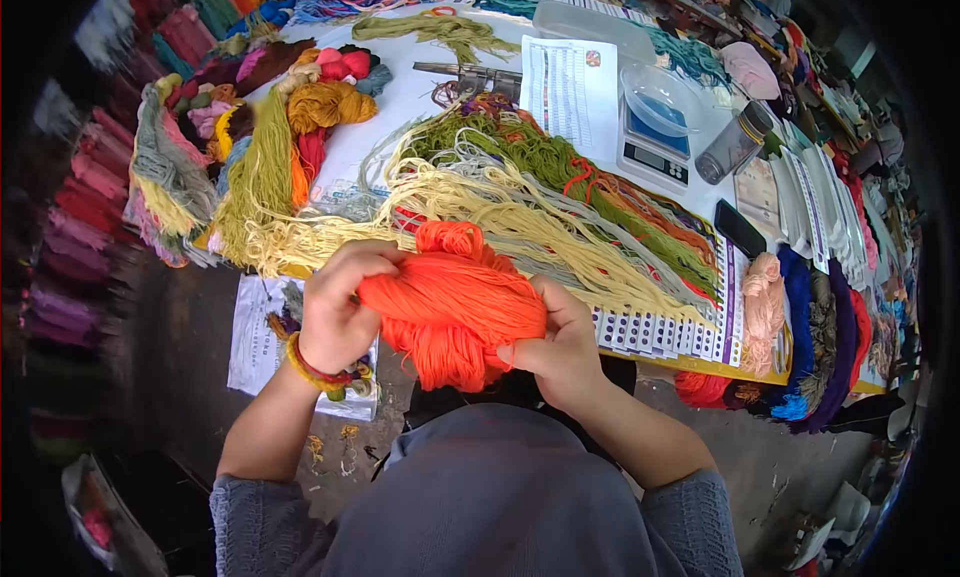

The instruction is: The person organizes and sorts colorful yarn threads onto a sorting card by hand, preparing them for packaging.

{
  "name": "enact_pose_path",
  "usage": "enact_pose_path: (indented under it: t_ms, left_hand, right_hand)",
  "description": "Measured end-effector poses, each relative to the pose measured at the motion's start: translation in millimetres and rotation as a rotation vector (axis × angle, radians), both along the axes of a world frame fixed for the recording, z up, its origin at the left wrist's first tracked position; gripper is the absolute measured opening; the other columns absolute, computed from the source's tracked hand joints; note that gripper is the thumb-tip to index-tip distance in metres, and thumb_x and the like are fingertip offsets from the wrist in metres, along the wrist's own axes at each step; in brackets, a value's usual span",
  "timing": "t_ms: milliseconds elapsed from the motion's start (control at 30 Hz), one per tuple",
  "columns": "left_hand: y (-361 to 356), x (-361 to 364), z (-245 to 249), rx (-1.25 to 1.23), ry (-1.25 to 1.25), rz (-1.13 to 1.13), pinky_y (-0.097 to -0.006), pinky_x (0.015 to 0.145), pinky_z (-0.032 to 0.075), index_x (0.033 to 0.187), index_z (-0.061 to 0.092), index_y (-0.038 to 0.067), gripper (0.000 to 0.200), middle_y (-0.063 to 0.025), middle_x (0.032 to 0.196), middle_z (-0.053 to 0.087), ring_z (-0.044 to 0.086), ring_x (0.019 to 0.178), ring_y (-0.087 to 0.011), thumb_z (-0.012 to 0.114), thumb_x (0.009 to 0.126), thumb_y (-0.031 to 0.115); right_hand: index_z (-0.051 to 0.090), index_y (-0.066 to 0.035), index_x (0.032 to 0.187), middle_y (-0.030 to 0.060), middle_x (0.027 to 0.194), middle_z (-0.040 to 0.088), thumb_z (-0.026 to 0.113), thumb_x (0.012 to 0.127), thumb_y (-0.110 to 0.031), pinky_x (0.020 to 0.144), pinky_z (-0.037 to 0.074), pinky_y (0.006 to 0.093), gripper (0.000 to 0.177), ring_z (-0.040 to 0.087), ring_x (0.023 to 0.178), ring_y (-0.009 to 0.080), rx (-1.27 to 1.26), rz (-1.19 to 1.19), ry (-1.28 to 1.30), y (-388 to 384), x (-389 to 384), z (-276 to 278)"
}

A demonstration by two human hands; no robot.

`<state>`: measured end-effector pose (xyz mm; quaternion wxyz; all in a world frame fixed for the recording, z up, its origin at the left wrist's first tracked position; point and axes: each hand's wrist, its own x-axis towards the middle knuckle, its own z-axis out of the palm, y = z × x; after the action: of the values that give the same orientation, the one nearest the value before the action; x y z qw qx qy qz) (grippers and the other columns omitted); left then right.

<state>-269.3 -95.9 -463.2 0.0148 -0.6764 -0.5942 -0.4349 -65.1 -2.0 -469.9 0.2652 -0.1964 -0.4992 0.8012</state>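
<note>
A bundle of bright orange-red yarn hangs between my two hands in front of the table's near edge. My left hand grips its left end, the thumb and fingers closed on the strands. At the right end, my right hand pinches the bundle, thumb toward me. A looped coil of the same yarn stands up at the top of the bundle. Just behind it, long pale yellow strands lie spread over the table, with green strands beyond them.
Colourful skeins are heaped at the table's left. Behind the strands are a printed sheet, a scale with a clear bowl, and a jar. A phone lies right. Skeins hang over the right front edge.
</note>
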Motion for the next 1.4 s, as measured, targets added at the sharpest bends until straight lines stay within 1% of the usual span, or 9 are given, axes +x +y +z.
enact_pose_path:
  t_ms: [200, 333, 700, 800, 867, 933, 967, 1267, 1400]
  left_hand:
    - [-5.2, -16.1, -36.4, -0.146, -1.334, -0.328, -0.0288, 0.076, 0.045, 0.083, 0.052, 0.0, 0.014, -0.0088, 0.091, 0.058, 0.056, 0.082, -0.0158, 0.048, 0.074, -0.01]
    - [-6.6, -5.6, -41.5, -0.185, -1.646, -0.291, -0.0301, 0.071, 0.048, 0.087, 0.054, 0.002, 0.011, -0.0085, 0.087, 0.06, 0.059, 0.077, -0.0162, 0.047, 0.079, -0.003]
    - [-9.1, -19.8, -72.9, -0.348, -1.638, -0.257, -0.0319, 0.078, 0.047, 0.096, 0.054, 0.001, 0.018, -0.0104, 0.093, 0.059, 0.058, 0.085, -0.0195, 0.047, 0.08, -0.002]
    - [-3.7, -22.1, -91.0, -0.471, -1.073, -0.103, -0.0299, 0.083, 0.043, 0.107, 0.05, 0.0, 0.028, -0.0084, 0.1, 0.056, 0.055, 0.091, -0.0179, 0.046, 0.079, -0.005]
    - [-12.0, -13.4, -83.1, -0.402, -1.177, -0.121, -0.0311, 0.086, 0.041, 0.112, 0.046, -0.001, 0.037, -0.0088, 0.104, 0.055, 0.053, 0.096, -0.0205, 0.052, 0.075, -0.005]
    - [-21.1, 5.3, -64.7, -0.186, -0.293, 0.037, -0.0329, 0.088, 0.039, 0.113, 0.045, 0.0, 0.049, -0.0115, 0.103, 0.055, 0.052, 0.098, -0.026, 0.06, 0.067, -0.004]
    - [-20.7, 16.4, -60.9, -0.114, -0.256, 0.086, -0.034, 0.087, 0.039, 0.112, 0.046, 0.001, 0.053, -0.0133, 0.099, 0.055, 0.051, 0.097, -0.0299, 0.064, 0.062, -0.003]
    - [-90.0, -78.9, -66.3, -0.462, -0.641, 0.19, -0.0305, 0.092, 0.036, 0.118, 0.046, 0.002, 0.05, -0.0091, 0.114, 0.05, 0.048, 0.108, -0.0205, 0.051, 0.071, -0.012]
    - [-48.7, -30.2, -15.7, -0.311, -1.176, -0.289, -0.0344, 0.095, 0.035, 0.123, 0.039, -0.003, 0.043, -0.0132, 0.119, 0.048, 0.043, 0.115, -0.0208, 0.051, 0.085, 0.014]
  right_hand:
    - [0.046, 0.004, 0.108, 0.0129, 0.093, 0.06, 0.058, 0.057, 0.005, 0.08, 0.045, 0.0304, 0.052, 0.058, 0.088, 0.019, -0.238, 0.075, 0.126, -0.4, -12.6, 2.8]
    - [0.048, 0.006, 0.106, 0.0149, 0.091, 0.061, 0.052, 0.06, -0.005, 0.084, 0.043, 0.0335, 0.047, 0.058, 0.088, 0.0223, -0.422, 0.24, 0.352, 7.2, -26.2, -9.7]
    - [0.052, 0.002, 0.085, 0.0084, 0.061, 0.055, 0.052, 0.069, -0.01, 0.062, 0.045, 0.03, 0.02, 0.055, 0.06, 0.0192, -0.629, 0.482, 0.514, 14.7, -41.2, -32.7]
    - [0.05, -0.002, 0.085, 0.0029, 0.055, 0.045, 0.053, 0.072, -0.011, 0.05, 0.039, 0.0274, 0.016, 0.044, 0.047, 0.0143, -0.199, 0.475, 0.066, 18.3, -52.2, -24.2]
    - [0.049, -0.003, 0.081, 0.0025, 0.055, 0.045, 0.056, 0.07, -0.009, 0.047, 0.038, 0.0263, 0.014, 0.043, 0.045, 0.0125, -0.278, 0.352, -0.042, 22.3, -55.4, -27.2]
    - [0.049, -0.003, 0.08, 0.0025, 0.055, 0.046, 0.056, 0.07, -0.008, 0.047, 0.038, 0.0255, 0.014, 0.045, 0.046, 0.0116, -0.311, 0.353, -0.006, 22.8, -60.8, -32.4]
    - [0.049, -0.003, 0.08, 0.0027, 0.055, 0.047, 0.057, 0.07, -0.008, 0.047, 0.039, 0.0256, 0.013, 0.045, 0.046, 0.0118, -0.29, 0.405, 0.002, 21.4, -64.7, -32.9]
    - [0.051, 0.002, 0.101, 0.0056, 0.076, 0.058, 0.061, 0.068, -0.008, 0.059, 0.045, 0.0272, 0.036, 0.057, 0.065, 0.0145, 0.448, 0.605, -0.318, 51.0, -59.4, 23.9]
    - [0.052, -0.001, 0.101, 0.0143, 0.083, 0.059, 0.063, 0.064, -0.016, 0.066, 0.045, 0.0341, 0.041, 0.059, 0.074, 0.0259, 1.133, 0.805, -0.289, 28.9, -86.2, 36.8]
